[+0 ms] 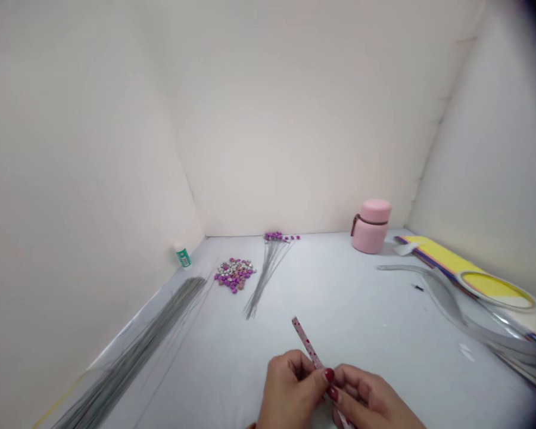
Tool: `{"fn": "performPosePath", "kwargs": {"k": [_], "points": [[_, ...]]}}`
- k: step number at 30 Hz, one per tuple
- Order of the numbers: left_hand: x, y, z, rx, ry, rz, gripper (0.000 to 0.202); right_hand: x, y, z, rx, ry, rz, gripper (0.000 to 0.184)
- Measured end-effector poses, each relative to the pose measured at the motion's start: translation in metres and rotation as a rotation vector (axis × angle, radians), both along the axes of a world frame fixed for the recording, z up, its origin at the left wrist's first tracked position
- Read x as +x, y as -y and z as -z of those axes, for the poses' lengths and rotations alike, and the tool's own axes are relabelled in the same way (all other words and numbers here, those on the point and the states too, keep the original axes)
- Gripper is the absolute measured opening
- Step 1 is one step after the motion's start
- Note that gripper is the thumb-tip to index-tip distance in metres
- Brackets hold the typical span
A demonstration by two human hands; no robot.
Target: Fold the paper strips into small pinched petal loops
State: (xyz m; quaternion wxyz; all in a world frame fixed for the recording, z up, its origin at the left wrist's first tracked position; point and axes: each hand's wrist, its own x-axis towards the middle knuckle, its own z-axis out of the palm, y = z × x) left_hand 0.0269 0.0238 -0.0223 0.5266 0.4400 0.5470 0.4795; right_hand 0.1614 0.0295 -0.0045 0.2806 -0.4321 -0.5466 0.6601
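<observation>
Left hand and right hand pinch a strip, lower centre; beaded wires, centre, look finished; bare wires, lower left, and loose beads remain unjoined.

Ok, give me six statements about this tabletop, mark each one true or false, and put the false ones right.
1. The left hand and the right hand both hold the patterned strip. True.
2. Both hands wear gloves. False: they are bare, with dark red nails showing.
3. The loose shiny pieces lie between the long grey bundle and the purple-tipped stems. True.
4. The purple-tipped stems are in the left hand. False: they lie on the table, apart from both hands.
5. The pink flask stands upright near the back wall. True.
6. The pink flask is left of the loose shiny pieces in the picture. False: it is to their right.
</observation>
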Motion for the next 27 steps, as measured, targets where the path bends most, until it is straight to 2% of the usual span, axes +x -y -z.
{"fn": "performPosePath", "kwargs": {"k": [4, 9, 13, 20, 27], "points": [[-0.003, 0.004, -0.008, 0.027, -0.083, 0.026, 0.026, 0.000, 0.002, -0.006, -0.019, 0.006, 0.013, 0.028], [-0.007, 0.006, -0.019, 0.032, -0.122, 0.146, 0.027, 0.001, 0.003, -0.012, -0.066, 0.004, 0.022, 0.027], [-0.010, 0.006, -0.019, 0.051, -0.141, 0.195, 0.027, 0.002, 0.003, -0.009, -0.070, -0.013, 0.022, 0.025], [-0.010, 0.004, -0.021, -0.020, -0.123, 0.140, 0.026, 0.004, 0.002, -0.003, -0.060, -0.061, 0.033, 0.029], [-0.015, 0.004, -0.022, -0.027, -0.008, 0.255, 0.029, 0.006, 0.001, -0.005, -0.038, -0.156, 0.045, 0.028]]}}
